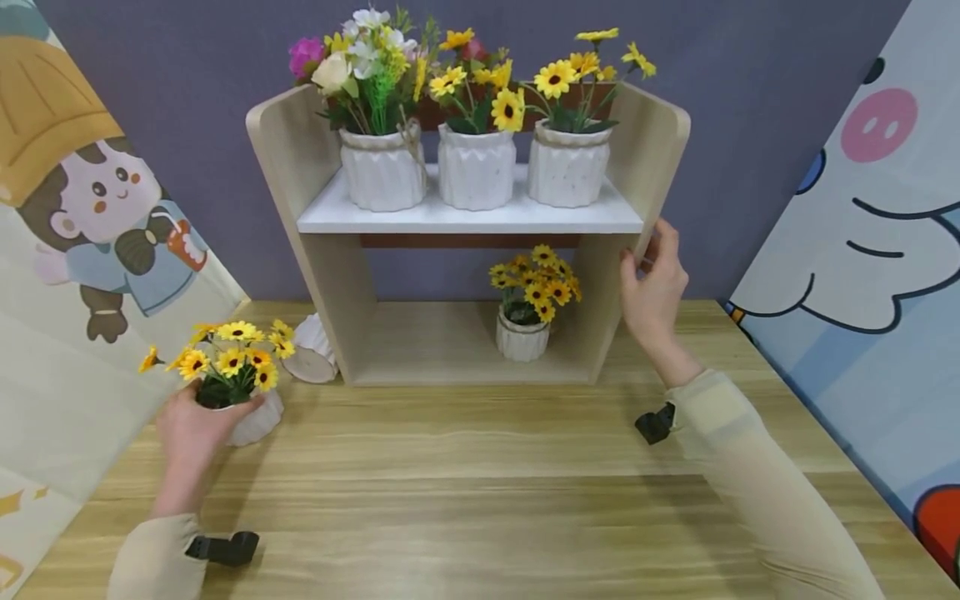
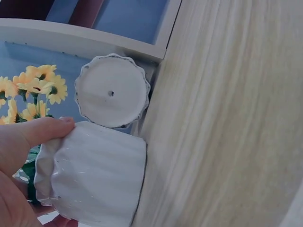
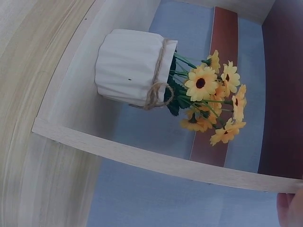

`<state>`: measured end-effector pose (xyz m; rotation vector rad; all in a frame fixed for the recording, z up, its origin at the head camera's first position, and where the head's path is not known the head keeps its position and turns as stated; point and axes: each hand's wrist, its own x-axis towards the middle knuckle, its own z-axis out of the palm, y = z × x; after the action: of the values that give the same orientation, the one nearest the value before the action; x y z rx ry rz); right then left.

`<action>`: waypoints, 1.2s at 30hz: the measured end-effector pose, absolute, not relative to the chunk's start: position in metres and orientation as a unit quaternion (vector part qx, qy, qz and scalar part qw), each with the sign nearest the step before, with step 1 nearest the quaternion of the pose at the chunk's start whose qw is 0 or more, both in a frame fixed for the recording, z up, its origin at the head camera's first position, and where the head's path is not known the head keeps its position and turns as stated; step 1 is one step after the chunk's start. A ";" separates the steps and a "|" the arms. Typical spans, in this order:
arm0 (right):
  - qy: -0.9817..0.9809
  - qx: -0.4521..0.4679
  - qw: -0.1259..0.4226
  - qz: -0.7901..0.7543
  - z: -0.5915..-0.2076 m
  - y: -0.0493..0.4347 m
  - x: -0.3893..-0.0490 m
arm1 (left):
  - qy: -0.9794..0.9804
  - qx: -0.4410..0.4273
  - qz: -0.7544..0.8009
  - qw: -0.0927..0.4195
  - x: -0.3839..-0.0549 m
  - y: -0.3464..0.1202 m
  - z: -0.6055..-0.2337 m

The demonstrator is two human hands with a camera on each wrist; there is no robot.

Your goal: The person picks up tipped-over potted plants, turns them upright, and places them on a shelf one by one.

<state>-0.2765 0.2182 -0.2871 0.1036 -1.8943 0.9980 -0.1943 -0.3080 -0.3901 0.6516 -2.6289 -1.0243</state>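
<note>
At the left, my left hand holds a white ribbed flowerpot by its rim, thumb on one side and fingers on the other. Yellow daisy-like flowers stand up out of this pot, which is upright near the table. Just beyond it a second white pot lies on its side by the shelf, its round base facing the left wrist camera. My right hand grips the right side panel of the wooden shelf, thumb at the front edge and fingers on the outer side.
Three white pots with flowers, such as the middle one, stand on the white upper board. On the lower level sits a smaller-looking pot of yellow flowers, tied with twine. Printed cartoon panels flank the wooden table.
</note>
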 end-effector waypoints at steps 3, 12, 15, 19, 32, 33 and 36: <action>-0.777 0.041 0.475 0.410 -0.289 0.219 -0.276 | -0.903 0.219 -0.353 0.113 -0.191 -0.307 -0.389; -0.782 0.042 0.468 0.410 -0.290 0.218 -0.276 | -0.913 0.210 -0.341 0.075 -0.182 -0.298 -0.383; -0.782 0.042 0.467 0.411 -0.290 0.218 -0.276 | -0.920 0.199 -0.328 0.076 -0.179 -0.290 -0.380; -0.783 0.043 0.466 0.410 -0.290 0.219 -0.276 | -0.937 0.165 -0.293 0.097 -0.178 -0.277 -0.377; -0.781 0.041 0.472 0.406 -0.287 0.218 -0.276 | -0.954 0.028 -0.247 0.164 -0.178 -0.236 -0.381; -0.781 0.041 0.472 0.407 -0.287 0.218 -0.276 | -0.955 0.022 -0.245 0.164 -0.179 -0.233 -0.381; -0.781 0.041 0.469 0.410 -0.287 0.218 -0.276 | -0.957 0.001 -0.239 0.164 -0.181 -0.224 -0.382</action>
<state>-0.2763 0.2180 -0.2872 0.0998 -1.9150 1.0040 -0.1806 -0.2244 -0.3824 0.0031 -2.7274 -0.6824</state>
